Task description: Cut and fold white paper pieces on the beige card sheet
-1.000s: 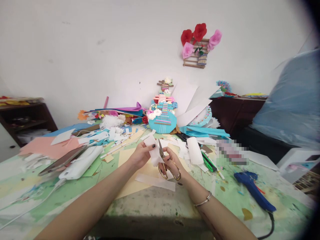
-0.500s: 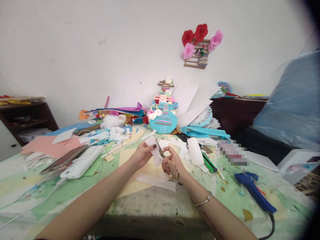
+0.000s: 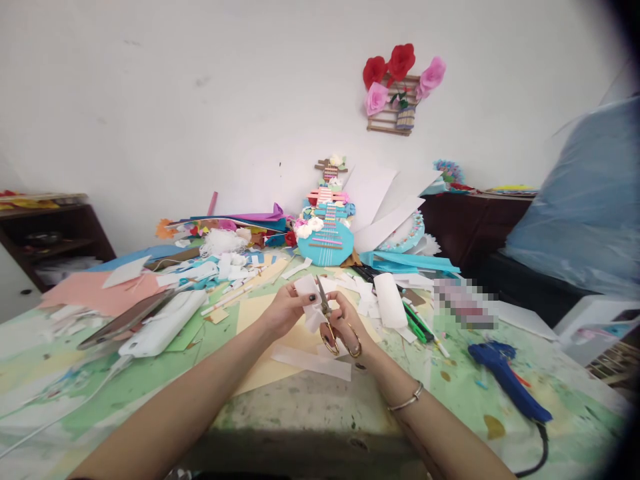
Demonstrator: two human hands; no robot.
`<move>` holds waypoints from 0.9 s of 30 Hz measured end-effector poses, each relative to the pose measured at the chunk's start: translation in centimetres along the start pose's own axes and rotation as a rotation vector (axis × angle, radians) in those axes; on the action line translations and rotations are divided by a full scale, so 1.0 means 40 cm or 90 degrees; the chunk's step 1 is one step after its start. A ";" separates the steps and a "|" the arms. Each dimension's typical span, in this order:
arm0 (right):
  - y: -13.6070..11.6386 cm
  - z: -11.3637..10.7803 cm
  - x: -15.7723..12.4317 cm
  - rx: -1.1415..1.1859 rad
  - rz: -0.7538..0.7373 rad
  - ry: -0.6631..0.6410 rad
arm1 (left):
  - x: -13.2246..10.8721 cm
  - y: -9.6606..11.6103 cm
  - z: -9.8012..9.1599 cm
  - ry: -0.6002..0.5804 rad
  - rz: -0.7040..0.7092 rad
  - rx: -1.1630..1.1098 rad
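My left hand pinches a small piece of white paper between thumb and fingers. Gold-handled scissors are in my right hand, with fingers through the loops. The blades point up and away, just to the right of the paper; whether they touch it I cannot tell. Below both hands, a white paper strip lies across a cream sheet near the table's front edge.
A white roll, a green cutter and a blue glue gun lie to the right. At left are a white power bank with a cable and a phone. Behind stands a blue paper guitar among paper scraps.
The scissors have turned more upright and their handle loops have spread apart. The paper in my left hand has shifted slightly; both arms stay nearly in place.
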State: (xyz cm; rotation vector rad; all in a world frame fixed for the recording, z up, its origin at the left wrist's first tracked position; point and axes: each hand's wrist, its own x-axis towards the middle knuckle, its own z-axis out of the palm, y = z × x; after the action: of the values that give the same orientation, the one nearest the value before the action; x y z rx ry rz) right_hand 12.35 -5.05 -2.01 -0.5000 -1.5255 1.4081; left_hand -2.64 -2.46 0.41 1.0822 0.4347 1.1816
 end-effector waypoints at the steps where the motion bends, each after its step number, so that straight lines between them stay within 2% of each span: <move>1: -0.003 0.000 0.000 -0.002 -0.001 0.004 | -0.001 -0.001 0.002 -0.002 -0.001 0.008; 11: -0.019 0.005 -0.001 -0.030 0.017 0.060 | -0.004 -0.011 0.012 -0.011 -0.009 0.038; 17: -0.032 0.015 0.000 -0.041 0.066 0.114 | -0.006 -0.011 0.016 0.006 -0.014 0.027; 27: -0.019 0.010 0.004 0.022 0.037 0.108 | -0.007 -0.011 0.017 0.009 -0.026 0.019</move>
State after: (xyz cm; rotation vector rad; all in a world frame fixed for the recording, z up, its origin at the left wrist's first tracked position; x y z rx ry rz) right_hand 12.19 -5.33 -1.19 -0.6308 -1.3574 1.3978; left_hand -2.00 -3.00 0.27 1.0873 0.4844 1.1504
